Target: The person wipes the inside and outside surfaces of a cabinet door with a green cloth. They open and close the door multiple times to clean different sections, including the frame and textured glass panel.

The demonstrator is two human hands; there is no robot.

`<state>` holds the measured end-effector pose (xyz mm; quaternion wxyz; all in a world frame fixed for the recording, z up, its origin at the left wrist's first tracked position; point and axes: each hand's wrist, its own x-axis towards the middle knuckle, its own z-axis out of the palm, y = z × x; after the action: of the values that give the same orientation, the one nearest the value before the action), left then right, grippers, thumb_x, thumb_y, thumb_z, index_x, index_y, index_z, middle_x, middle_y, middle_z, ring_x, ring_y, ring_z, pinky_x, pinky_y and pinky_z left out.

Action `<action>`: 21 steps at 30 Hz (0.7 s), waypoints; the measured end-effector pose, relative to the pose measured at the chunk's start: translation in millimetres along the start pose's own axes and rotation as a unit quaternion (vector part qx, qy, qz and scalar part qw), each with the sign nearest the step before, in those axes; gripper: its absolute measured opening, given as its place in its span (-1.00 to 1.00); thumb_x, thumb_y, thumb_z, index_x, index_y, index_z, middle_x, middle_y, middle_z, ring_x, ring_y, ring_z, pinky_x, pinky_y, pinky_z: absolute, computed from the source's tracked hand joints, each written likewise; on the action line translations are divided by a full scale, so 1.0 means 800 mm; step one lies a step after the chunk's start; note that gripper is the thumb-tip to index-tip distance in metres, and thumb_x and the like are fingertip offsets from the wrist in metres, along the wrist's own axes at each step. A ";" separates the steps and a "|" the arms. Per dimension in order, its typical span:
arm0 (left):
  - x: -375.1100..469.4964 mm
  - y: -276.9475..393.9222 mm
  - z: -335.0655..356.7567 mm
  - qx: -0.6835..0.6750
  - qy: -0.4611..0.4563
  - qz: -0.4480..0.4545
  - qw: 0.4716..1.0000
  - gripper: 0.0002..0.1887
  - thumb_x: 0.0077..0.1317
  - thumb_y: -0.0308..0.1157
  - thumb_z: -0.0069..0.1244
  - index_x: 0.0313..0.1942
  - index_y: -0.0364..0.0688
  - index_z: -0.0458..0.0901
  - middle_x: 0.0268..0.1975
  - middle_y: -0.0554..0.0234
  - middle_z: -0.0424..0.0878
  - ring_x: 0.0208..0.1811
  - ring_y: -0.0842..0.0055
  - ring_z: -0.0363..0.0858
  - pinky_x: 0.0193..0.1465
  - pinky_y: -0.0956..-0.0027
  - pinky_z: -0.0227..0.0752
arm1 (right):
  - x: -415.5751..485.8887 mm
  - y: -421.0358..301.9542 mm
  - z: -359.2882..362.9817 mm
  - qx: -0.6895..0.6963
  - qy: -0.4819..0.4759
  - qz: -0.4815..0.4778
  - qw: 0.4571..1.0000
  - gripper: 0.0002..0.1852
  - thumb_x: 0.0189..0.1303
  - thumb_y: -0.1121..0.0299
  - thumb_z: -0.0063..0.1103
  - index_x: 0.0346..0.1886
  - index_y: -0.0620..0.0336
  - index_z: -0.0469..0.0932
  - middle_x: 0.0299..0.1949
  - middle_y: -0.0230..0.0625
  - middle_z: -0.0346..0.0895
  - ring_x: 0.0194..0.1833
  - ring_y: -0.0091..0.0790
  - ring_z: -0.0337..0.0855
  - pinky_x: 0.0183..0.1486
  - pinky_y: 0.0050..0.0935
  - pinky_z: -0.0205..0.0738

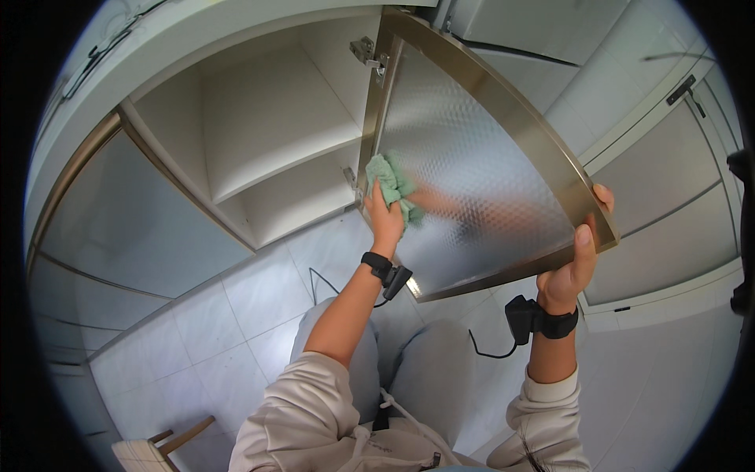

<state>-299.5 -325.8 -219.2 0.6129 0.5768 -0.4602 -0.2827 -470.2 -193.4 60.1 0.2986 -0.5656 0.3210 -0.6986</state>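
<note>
A green cloth is bunched under the fingers of my left hand, pressed against the textured glass panel of an open cabinet door, near its hinge side. My right hand grips the free edge of the door's metal frame, its thumb on the near side and a fingertip showing past the outer edge. The other fingers of that hand are hidden behind the frame. Blurred reflections of the cloth and arm show in the panel.
Behind the door, the white cabinet stands open, with a shelf across it. A metal hinge joins door and cabinet. At left is another framed door. A wooden stool stands on the tiled floor; a framed panel door is at right.
</note>
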 end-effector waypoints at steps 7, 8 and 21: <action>-0.042 0.078 -0.007 -0.050 -0.014 0.047 0.998 -0.26 0.22 -0.61 -0.03 0.45 -0.21 0.20 0.14 -0.18 0.30 0.19 0.03 0.36 0.30 0.22 0.26 | -0.001 0.000 0.003 -0.013 0.013 -0.007 1.000 -0.28 0.19 0.06 0.25 0.33 0.24 0.26 0.15 -0.20 0.45 0.20 -0.32 0.38 0.33 -0.32 0.15; -0.047 0.095 -0.009 -0.064 -0.019 0.064 0.996 -0.25 0.21 -0.63 -0.04 0.46 -0.21 0.19 0.14 -0.17 0.29 0.19 0.05 0.35 0.29 0.24 0.26 | -0.001 -0.001 0.003 -0.011 0.012 -0.007 1.000 -0.28 0.19 0.06 0.25 0.33 0.24 0.26 0.15 -0.20 0.44 0.20 -0.32 0.38 0.33 -0.32 0.15; -0.145 0.237 -0.019 -0.069 -0.116 0.252 0.958 -0.17 -0.03 -0.82 -0.08 0.35 -0.15 0.44 0.14 -0.07 0.21 0.19 0.06 0.22 0.40 0.14 0.20 | -0.002 -0.004 0.005 -0.006 0.019 -0.001 1.000 -0.29 0.21 0.08 0.26 0.35 0.20 0.25 0.16 -0.19 0.41 0.20 -0.31 0.39 0.32 -0.34 0.22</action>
<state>-369.0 -184.1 -61.7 0.6445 0.3621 -0.6381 -0.2152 -466.5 -190.3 62.0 0.2880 -0.5542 0.3299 -0.7079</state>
